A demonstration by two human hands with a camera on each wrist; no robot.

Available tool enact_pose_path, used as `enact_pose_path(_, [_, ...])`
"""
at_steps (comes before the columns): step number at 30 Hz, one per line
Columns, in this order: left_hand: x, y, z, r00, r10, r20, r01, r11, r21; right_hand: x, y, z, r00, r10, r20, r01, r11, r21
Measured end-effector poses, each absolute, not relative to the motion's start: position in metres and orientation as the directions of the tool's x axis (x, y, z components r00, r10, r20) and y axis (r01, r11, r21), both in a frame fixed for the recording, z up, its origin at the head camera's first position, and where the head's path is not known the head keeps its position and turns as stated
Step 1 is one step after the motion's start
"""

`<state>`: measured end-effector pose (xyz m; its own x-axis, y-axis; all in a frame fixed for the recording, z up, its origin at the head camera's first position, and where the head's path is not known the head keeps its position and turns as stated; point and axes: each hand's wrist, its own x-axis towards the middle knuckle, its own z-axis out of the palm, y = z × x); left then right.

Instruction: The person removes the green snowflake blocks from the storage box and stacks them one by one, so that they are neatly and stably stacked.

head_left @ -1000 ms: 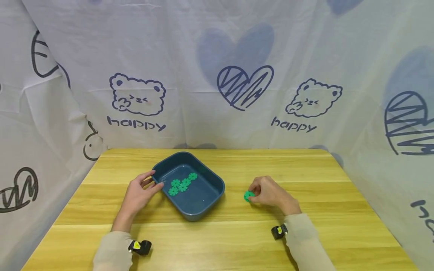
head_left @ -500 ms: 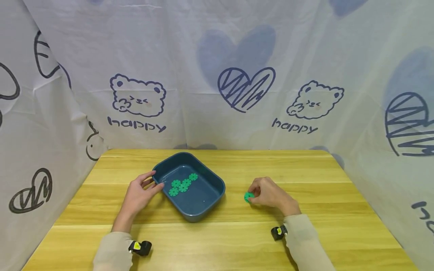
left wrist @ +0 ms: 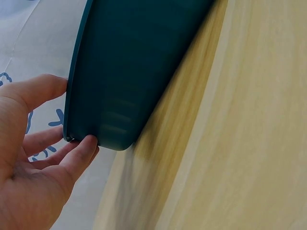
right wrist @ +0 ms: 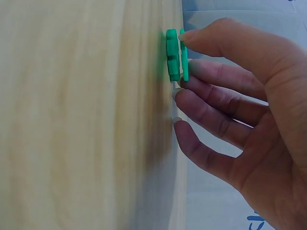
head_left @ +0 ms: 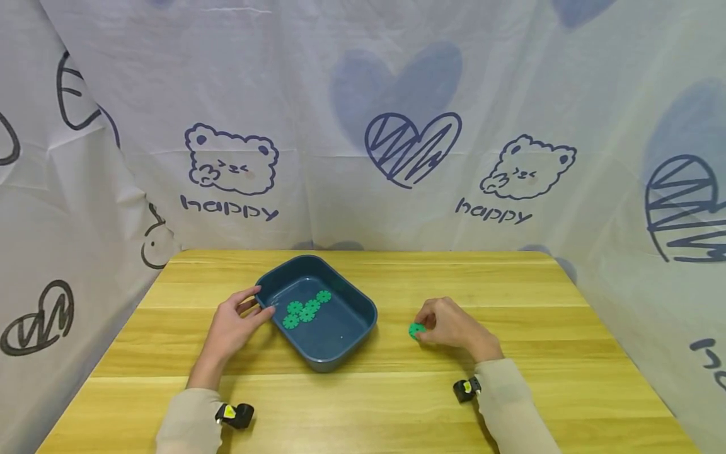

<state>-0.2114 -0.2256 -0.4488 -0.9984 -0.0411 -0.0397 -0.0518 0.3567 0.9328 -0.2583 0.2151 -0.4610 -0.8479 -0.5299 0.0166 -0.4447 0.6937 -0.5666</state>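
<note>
A dark blue rectangular basin (head_left: 340, 325) stands on the table, turned at an angle. My left hand (head_left: 231, 323) holds its left corner, with thumb and fingers spread around the rim. Several green notched plastic discs (head_left: 294, 308) lie inside, some overlapping. To the right of the basin my right hand (head_left: 454, 325) pinches a green notched disc (right wrist: 185, 57) with thumb and fingers, close to the tabletop. In the right wrist view a thicker green piece (right wrist: 172, 55), perhaps stacked discs, sits just below it on the table. The fingertip contact is partly hidden.
The wooden table (head_left: 363, 410) runs back to a white cloth (head_left: 323, 208) printed with bears and hearts, which also hangs at both sides. A small black camera is strapped at each wrist, above a beige sleeve (head_left: 190, 422).
</note>
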Motion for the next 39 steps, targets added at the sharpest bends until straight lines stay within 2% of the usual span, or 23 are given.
enact_pose_path(39, [-0.2109, -0.2251, -0.4489, -0.998, -0.042, -0.04, -0.052, 0.36, 0.931, -0.2601, 0.2173, -0.4647, -0.827, -0.563, 0.013, -0.471, 0.679, -0.563])
